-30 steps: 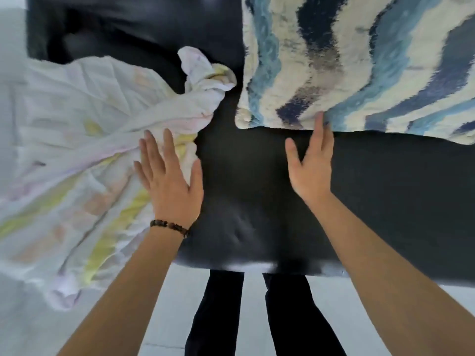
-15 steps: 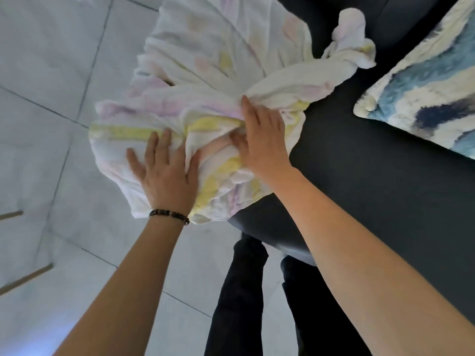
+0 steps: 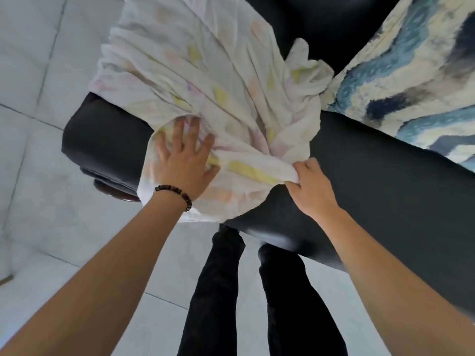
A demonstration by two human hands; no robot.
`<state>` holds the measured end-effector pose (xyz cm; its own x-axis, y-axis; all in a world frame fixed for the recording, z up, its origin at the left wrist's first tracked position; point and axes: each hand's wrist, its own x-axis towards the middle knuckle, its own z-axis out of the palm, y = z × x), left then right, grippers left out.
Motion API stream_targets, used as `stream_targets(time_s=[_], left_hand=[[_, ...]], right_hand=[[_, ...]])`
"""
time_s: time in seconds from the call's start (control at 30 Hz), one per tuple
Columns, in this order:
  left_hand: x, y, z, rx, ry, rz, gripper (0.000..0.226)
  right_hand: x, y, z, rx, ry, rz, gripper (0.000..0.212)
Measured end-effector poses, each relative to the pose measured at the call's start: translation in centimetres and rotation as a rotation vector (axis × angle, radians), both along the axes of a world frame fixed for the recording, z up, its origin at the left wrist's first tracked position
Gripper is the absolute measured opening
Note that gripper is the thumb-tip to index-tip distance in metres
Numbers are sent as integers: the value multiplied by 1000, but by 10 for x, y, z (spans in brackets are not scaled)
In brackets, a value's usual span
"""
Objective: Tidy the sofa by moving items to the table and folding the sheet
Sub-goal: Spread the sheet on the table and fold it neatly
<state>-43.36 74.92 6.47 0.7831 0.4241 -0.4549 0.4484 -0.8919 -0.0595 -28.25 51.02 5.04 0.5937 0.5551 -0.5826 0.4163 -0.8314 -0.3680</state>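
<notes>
Sheet (image 3: 218,80), crumpled, lay on the dark sofa (image 3: 372,176) beside a cushion (image 3: 411,80). The left hand (image 3: 185,163) pressed flat on it, fingers spread; the right hand (image 3: 311,186) pinched its near edge.

I'm looking into a home living room. I see a dark sofa (image 3: 372,160), a wavy blue patterned cushion (image 3: 411,73) on it, and pale floor tiles (image 3: 33,124).

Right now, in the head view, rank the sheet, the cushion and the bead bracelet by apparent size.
1. sheet, largest.
2. cushion, though the frame crops it, so its rank against the sheet is unsure.
3. bead bracelet, smallest.
</notes>
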Motion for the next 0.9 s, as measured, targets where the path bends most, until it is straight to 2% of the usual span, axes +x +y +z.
stream_targets(time_s=[0.07,0.13,0.23,0.33,0.4,0.47,0.53,0.6,0.63,0.67,0.73,0.8,0.9], left_hand=[[0,-1,-8,20,44,-46,74],[4,-2,-11,7,-30,-30,62],[13,0,-17,23,-163,-46,34],[19,-7,-16,16,-250,-62,21],[27,-23,-13,-4,-137,-60,24],[38,-41,-12,-83,-35,-76,29],[47,-61,-12,-327,-77,-67,33],[54,-81,-6,-644,-64,-62,38],[56,-88,-5,-743,-63,-88,42],[56,-90,-4,-763,-95,-129,47],[58,-81,-4,-583,-240,-186,54],[63,-55,-3,-321,-336,-149,61],[64,6,0,-60,-190,-59,87]], right_hand=[[4,13,-1,217,-168,-13,27],[7,34,-1,391,-286,22,28],[8,56,-5,428,-266,164,27],[2,52,-5,211,-26,338,20],[2,24,-15,0,14,459,21],[9,-16,-24,-86,-40,496,35],[23,-59,-28,-183,-192,457,45],[45,-93,-20,-387,-274,323,51],[57,-104,-12,-513,-292,256,54],[68,-111,-7,-619,-303,204,58],[85,-112,1,-751,-266,129,64],[89,-94,5,-731,-217,61,67],[70,-40,13,-350,-310,-55,73]])
